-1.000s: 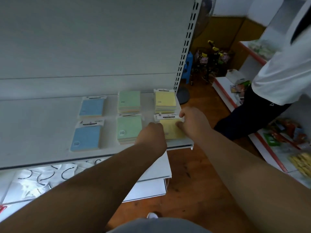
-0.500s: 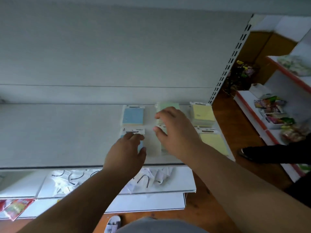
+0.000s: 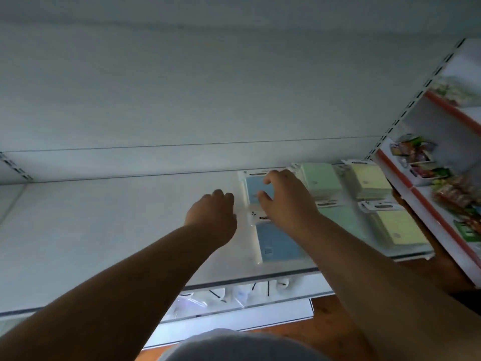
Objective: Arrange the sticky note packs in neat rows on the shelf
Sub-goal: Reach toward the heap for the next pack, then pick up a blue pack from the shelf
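Right hand (image 3: 285, 201), fingers spread, hovers directly over rear blue pack (image 3: 256, 187); curled left hand (image 3: 212, 214), holding nothing visible, waits just beside.

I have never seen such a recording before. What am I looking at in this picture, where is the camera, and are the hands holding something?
No machine is here: a person works with two bare hands. The one camera sits on the person's head and looks forward and down, so both arms reach in from below. They reach over a white shop shelf. On it lie sticky note packs in two rows: blue packs, green packs and yellow packs. The right hand hovers with spread fingers over the rear blue pack. The left hand is curled loosely beside the blue packs. Neither hand clearly holds anything. Other goods fill a second shelf unit on the right.
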Available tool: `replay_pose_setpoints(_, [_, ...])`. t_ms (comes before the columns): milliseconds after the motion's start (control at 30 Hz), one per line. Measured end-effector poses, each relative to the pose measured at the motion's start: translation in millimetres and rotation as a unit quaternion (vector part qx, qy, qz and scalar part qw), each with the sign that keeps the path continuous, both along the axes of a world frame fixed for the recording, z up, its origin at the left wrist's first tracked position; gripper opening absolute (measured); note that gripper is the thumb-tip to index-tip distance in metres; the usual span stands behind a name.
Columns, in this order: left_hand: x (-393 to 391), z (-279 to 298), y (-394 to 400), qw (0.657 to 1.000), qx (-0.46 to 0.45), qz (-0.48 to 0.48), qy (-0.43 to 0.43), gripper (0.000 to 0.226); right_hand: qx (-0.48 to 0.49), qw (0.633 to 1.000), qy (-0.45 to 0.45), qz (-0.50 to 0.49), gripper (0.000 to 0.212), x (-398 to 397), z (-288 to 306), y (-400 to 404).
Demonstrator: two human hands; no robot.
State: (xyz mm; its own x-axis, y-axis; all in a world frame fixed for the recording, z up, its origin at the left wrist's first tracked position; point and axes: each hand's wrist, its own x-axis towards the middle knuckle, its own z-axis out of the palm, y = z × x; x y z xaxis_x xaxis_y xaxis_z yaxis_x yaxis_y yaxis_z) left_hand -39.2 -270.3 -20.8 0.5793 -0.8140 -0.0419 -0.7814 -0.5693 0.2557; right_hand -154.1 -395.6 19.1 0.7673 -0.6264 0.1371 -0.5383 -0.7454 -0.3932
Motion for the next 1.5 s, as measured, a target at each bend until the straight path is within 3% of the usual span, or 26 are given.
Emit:
replay_pose_setpoints(167, [5,-5,-40,0.998,0.037,0.022,0.04,0.029,-0.007,0.991,0.131,-0.031,0.038,12,-22,-25])
replay_pose_setpoints(267, [8,-5,-61,0.984,0.027,0.103,0.14,0.024,0.046,0.988,0.142,-0.047,0.038,19,-34,-37])
replay_pose_setpoints(367, [5,-2,-71,0.943,-0.033,0.184,0.275,0.027,0.14,0.984,0.062,-0.088,0.032,24,-36,-45])
replay_pose_setpoints(467, [2,3,-70,0.89,-0.132,0.265,0.348,0.02,0.214,0.97,-0.001,-0.116,0.032,29,-37,-46])
replay_pose_setpoints(600, [1,6,-44,0.785,-0.29,0.345,0.425,0.029,0.366,0.915,-0.087,-0.146,0.051,36,-34,-38])
replay_pose_setpoints(700, [-4,4,-12,0.741,-0.369,0.349,0.439,0.029,0.454,0.877,-0.109,-0.116,0.047,45,-31,-22])
replay_pose_setpoints(767, [-6,2,12,0.771,-0.372,0.341,0.389,0.035,0.411,0.907,-0.084,-0.039,0.032,51,-28,-5])
replay_pose_setpoints(833, [-5,1,38,0.854,-0.308,0.324,0.267,0.041,0.37,0.925,-0.076,0.036,0.02,56,-25,15])
replay_pose_setpoints(900, [1,1,64,0.907,-0.247,0.309,0.142,0.034,0.34,0.933,-0.079,0.087,0.019,61,-22,36])
replay_pose_setpoints(1033, [20,1,109,0.924,-0.242,0.292,0.053,0.018,0.254,0.95,-0.096,0.158,0.021,76,-21,74])
replay_pose_setpoints(1167, [39,-11,144,0.931,-0.23,0.275,0.063,0.012,0.186,0.965,-0.087,0.166,0.018,93,-33,110])
replay_pose_setpoints(1267, [53,-21,166,0.954,-0.2,0.221,0.046,0.008,0.175,0.968,-0.108,0.142,0.016,99,-46,140])
replay_pose_setpoints(1400, [74,-23,185,0.956,-0.246,0.159,0.02,0.01,0.156,0.965,-0.189,0.093,0.018,102,-56,174])
replay_pose_setpoints(1500, [85,-22,194,0.971,-0.2,0.119,0.05,0.022,0.129,0.979,-0.148,0.056,0.01,106,-60,185])
